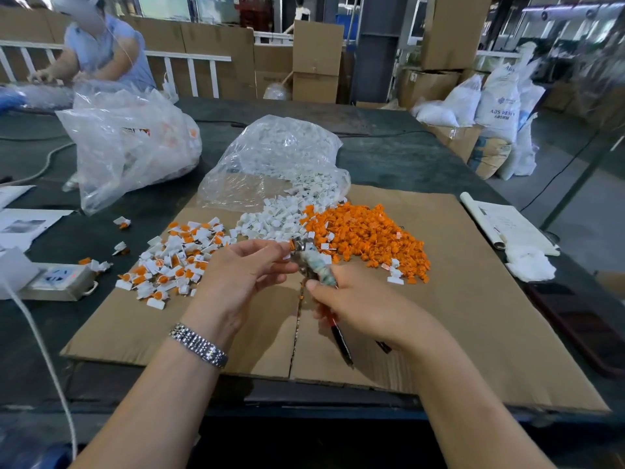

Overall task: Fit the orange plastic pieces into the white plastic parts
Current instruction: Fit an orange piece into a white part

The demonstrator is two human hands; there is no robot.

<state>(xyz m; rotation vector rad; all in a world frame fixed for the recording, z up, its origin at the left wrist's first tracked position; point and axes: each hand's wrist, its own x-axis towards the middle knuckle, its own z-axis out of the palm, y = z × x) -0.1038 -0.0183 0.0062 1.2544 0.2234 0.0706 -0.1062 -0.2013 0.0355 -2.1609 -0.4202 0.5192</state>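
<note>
Currently the right hand [351, 299] grips taped pliers [313, 265], nose at a small orange-and-white piece [290, 248] pinched by the left hand [243, 275] over the cardboard sheet's [473, 316] middle. Loose orange pieces [368, 238] lie toward its far right, white parts [277, 221] spill from a clear bag [270, 164] at the far edge, finished ones [176, 258] far left. Advice: square the insert first, squeeze gently; too much force likely cracks plastic.
</note>
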